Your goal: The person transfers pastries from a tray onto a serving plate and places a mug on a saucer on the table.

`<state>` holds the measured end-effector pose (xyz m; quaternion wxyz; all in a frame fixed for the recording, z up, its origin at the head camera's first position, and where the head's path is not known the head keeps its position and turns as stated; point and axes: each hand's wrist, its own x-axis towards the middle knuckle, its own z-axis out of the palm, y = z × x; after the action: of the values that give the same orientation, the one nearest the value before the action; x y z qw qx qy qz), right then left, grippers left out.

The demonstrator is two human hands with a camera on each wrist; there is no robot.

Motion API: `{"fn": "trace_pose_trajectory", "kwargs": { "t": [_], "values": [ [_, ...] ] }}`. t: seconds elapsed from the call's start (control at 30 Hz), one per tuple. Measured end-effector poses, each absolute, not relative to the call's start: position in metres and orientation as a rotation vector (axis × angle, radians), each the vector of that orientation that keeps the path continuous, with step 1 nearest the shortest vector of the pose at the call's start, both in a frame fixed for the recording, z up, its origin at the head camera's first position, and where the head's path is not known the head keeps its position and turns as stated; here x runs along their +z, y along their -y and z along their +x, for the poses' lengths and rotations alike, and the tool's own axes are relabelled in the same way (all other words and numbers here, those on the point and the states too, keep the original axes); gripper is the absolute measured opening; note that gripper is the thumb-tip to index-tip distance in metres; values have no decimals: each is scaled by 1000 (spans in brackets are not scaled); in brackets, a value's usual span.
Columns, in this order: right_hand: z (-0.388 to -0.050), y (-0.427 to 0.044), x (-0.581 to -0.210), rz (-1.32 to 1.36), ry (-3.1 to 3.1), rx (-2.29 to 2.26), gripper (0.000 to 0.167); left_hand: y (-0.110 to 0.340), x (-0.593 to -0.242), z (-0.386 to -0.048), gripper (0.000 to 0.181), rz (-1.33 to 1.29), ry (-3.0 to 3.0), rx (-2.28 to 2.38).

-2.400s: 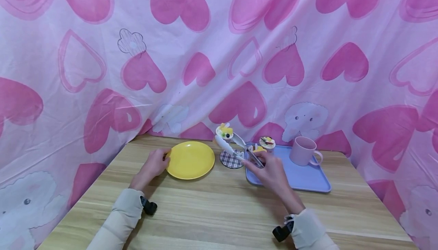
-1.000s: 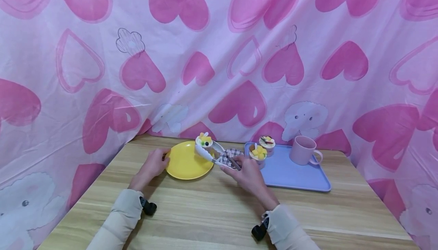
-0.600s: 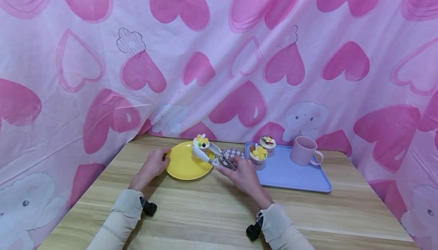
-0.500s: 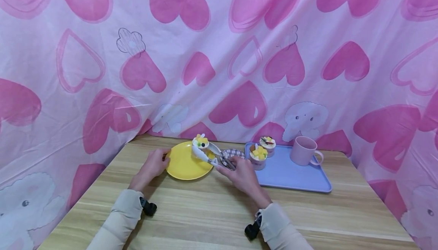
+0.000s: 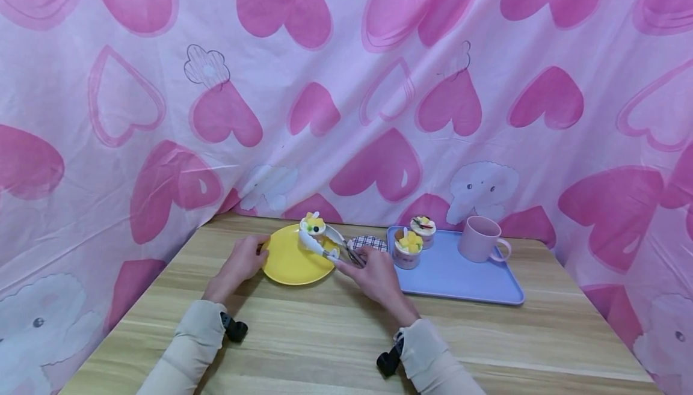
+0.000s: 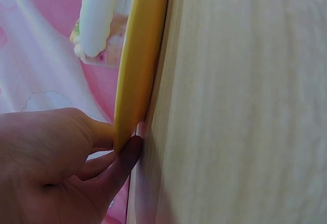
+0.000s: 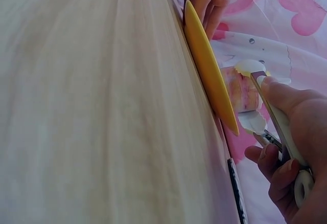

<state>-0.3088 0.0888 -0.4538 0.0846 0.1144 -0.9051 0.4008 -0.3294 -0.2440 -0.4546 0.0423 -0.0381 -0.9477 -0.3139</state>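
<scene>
My left hand pinches the left rim of a yellow plate between thumb and fingers; in the left wrist view the thumb is above the plate and a fingertip beneath. My right hand grips metal tongs with white tips. Between the tips is a dessert cup topped with yellow fruit. In the right wrist view the cup is over the plate, the tongs on either side of it. Whether its base touches the plate, I cannot tell.
A blue tray at the right bears two dessert cups, one in front and one behind, plus a pink mug. Between plate and tray lies a round checked coaster. A pink heart-patterned cloth hangs behind the table.
The right hand has carried the tongs and cup leftward, from above the coaster to over the plate, and slightly farther left in the last half second. The left hand has stayed on the rim.
</scene>
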Motion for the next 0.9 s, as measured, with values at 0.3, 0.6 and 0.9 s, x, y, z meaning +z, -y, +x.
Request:
{"fn": "trace_pose_trajectory", "kwargs": {
  "t": [0.3,0.6,0.9],
  "values": [
    [-311,-79,-456,306,2714,1169,66,244,-453,-329,40,-125,2893,-936],
    [-313,-74,-459,263,2709,1178,71,241,-453,-330,32,-150,2882,-911],
    [-313,-73,-461,270,2691,1261,71,241,-453,-329,22,-150,2870,-909]
  ]
}}
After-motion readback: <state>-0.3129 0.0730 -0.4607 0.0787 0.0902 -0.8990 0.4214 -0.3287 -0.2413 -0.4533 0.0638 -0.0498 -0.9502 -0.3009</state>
